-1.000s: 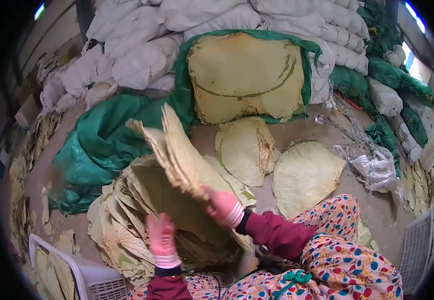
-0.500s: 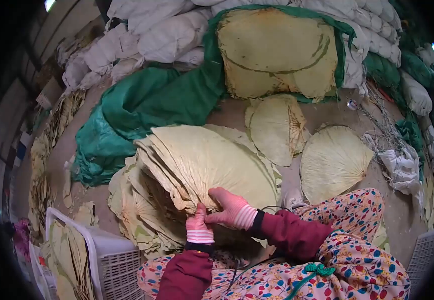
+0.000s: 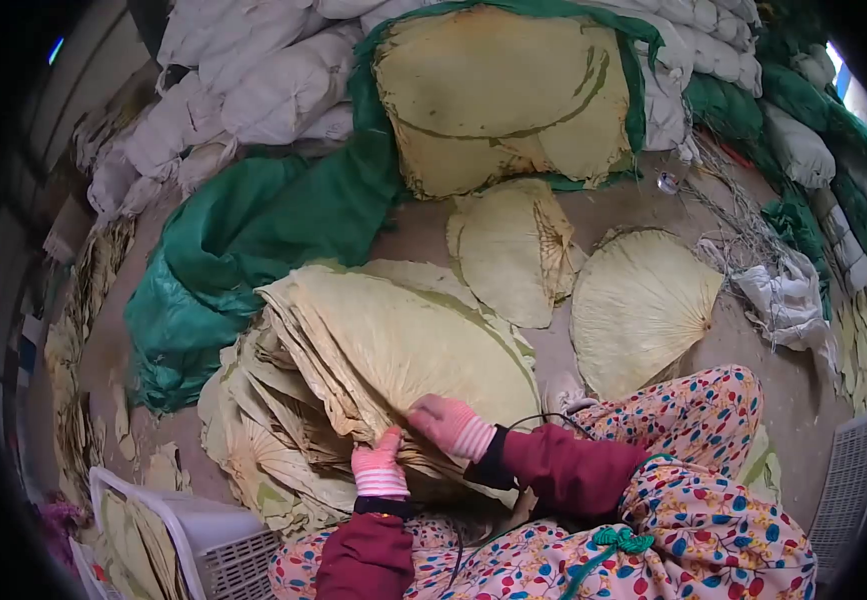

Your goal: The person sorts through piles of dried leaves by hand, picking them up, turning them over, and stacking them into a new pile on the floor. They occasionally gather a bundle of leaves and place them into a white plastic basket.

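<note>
Nearest the camera, the person's lap showed in flowered trousers (image 3: pixel 694 520) with dark red sleeves above them. The left hand (image 3: pixel 381 468), in a pink glove with a striped cuff, was closed in a narrow grip on the near edge of a thick stack of dried leaves (image 3: pixel 394 345), pinching the stems where they came together. The right hand (image 3: pixel 446 422), gloved the same way, lay just beside it, fingers curled over the top leaf at the same gathered edge, holding it down. The stack fanned away from both hands toward the upper left, its layered edges showing on the left side, and it rested on a looser pile of leaves (image 3: pixel 254 450) spread on the floor.

At the lower left a white plastic crate (image 3: pixel 194 540) held more leaves. To the right of the stack, apart from it, a single fan-shaped leaf (image 3: pixel 639 305) lay flat on the floor, and another folded leaf (image 3: pixel 509 250) lay beyond the stack. A crumpled green net (image 3: pixel 254 230) sat to the left. Farther back, a large bundle of leaves (image 3: pixel 499 95) stood wrapped in green netting, with white sacks (image 3: pixel 244 85) heaped behind it.
</note>
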